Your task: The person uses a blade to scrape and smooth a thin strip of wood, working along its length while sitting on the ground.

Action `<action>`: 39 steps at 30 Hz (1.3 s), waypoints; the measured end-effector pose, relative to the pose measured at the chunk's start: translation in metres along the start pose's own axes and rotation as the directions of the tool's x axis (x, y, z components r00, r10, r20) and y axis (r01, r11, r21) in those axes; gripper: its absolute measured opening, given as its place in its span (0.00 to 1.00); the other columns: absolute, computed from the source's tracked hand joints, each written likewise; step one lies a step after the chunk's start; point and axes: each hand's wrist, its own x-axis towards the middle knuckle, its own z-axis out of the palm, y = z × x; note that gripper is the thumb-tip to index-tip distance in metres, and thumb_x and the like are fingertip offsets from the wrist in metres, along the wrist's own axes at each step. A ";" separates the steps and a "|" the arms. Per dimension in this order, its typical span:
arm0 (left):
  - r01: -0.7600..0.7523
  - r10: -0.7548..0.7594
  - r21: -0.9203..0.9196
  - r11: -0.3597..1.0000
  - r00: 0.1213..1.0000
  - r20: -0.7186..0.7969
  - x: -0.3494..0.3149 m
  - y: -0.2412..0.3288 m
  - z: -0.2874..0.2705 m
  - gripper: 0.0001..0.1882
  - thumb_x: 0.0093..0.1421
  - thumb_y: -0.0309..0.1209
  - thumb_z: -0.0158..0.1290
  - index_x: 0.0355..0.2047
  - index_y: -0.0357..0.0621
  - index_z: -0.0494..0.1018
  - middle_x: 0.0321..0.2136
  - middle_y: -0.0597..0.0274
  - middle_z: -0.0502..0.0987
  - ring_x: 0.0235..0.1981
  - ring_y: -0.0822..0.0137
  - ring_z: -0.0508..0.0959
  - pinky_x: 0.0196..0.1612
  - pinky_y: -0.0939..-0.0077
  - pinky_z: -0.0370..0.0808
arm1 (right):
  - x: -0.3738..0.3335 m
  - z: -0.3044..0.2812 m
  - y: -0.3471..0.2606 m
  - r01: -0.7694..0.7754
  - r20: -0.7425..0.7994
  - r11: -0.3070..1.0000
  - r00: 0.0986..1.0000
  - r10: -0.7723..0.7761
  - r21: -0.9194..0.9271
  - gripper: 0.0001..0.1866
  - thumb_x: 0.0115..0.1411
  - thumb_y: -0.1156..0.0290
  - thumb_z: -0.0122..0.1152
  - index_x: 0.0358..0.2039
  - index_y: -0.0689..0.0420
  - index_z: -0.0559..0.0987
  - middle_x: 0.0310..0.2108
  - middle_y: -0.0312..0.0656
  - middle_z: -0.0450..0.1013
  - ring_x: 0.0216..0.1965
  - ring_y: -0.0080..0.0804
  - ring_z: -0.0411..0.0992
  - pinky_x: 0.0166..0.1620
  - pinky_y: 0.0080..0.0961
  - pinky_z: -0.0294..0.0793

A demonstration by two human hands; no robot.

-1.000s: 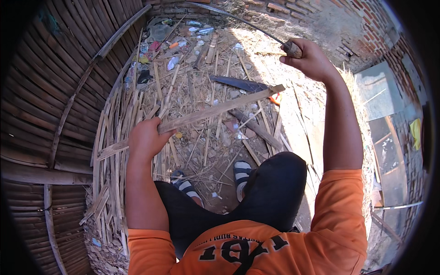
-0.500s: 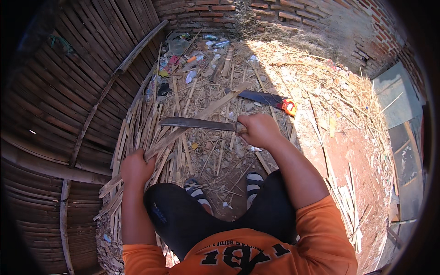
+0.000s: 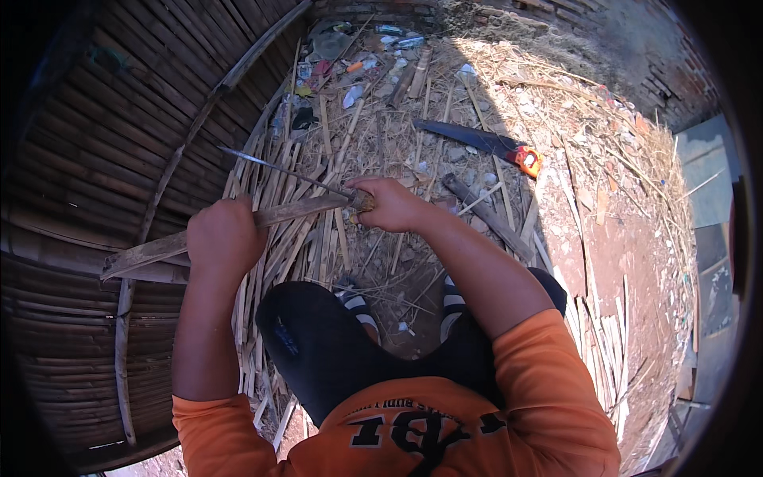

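My left hand is wrapped round a flat wooden slat, probably split bamboo. The slat runs from beside the woven wall on the left to just short of my right hand. That right hand is closed on the short handle of a machete. Its long blade points left and away, seen nearly edge-on, above and beyond the slat. Whether blade and slat touch near the handle, I cannot tell. Farther off, a handsaw with an orange grip lies on the littered ground.
Split slats lie piled along the dark bamboo wall at left. A brown stick lies beyond my right forearm. Straw and scraps cover the ground toward the brick wall. Grey panels stand at right.
Both hands have moved left, my left one also upward and away. The slat has shifted left with it. The machete's blade has turned from broadside to nearly edge-on. The view has shifted too.
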 end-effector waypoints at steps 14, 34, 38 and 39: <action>-0.480 -0.751 -0.694 0.536 0.104 -0.652 -0.037 -0.068 0.030 0.45 0.68 0.62 0.49 0.65 0.34 0.50 0.62 0.38 0.64 0.65 0.44 0.67 0.68 0.47 0.66 | -0.008 0.052 0.048 -0.371 0.115 0.902 0.928 0.353 0.220 0.23 0.53 0.63 0.74 0.46 0.61 0.81 0.36 0.54 0.80 0.41 0.48 0.80 0.47 0.41 0.76; -0.535 -0.718 -0.781 -0.323 0.676 -0.166 0.085 -0.006 0.064 0.28 0.76 0.58 0.31 0.32 0.49 0.61 0.19 0.67 0.57 0.18 0.71 0.55 0.24 0.75 0.54 | -0.022 0.046 0.084 -0.701 0.000 0.705 0.709 0.705 -0.112 0.36 0.55 0.49 0.72 0.56 0.61 0.79 0.45 0.57 0.81 0.48 0.57 0.80 0.54 0.43 0.77; -0.482 -0.751 -0.824 -0.298 0.651 -0.110 0.091 -0.005 0.067 0.29 0.75 0.60 0.29 0.32 0.48 0.59 0.19 0.66 0.57 0.19 0.70 0.55 0.25 0.75 0.53 | -0.031 0.081 0.078 -0.793 -0.207 0.606 0.583 0.786 0.068 0.33 0.57 0.51 0.71 0.51 0.67 0.79 0.42 0.64 0.80 0.48 0.58 0.80 0.53 0.45 0.76; -0.480 -0.756 -0.824 -0.301 0.647 -0.100 0.092 -0.005 0.066 0.30 0.75 0.61 0.28 0.32 0.48 0.59 0.19 0.66 0.57 0.19 0.70 0.55 0.25 0.75 0.53 | -0.036 0.096 0.073 -0.790 -0.258 0.602 0.561 0.786 0.116 0.33 0.57 0.51 0.70 0.51 0.68 0.79 0.41 0.65 0.80 0.47 0.58 0.80 0.52 0.45 0.76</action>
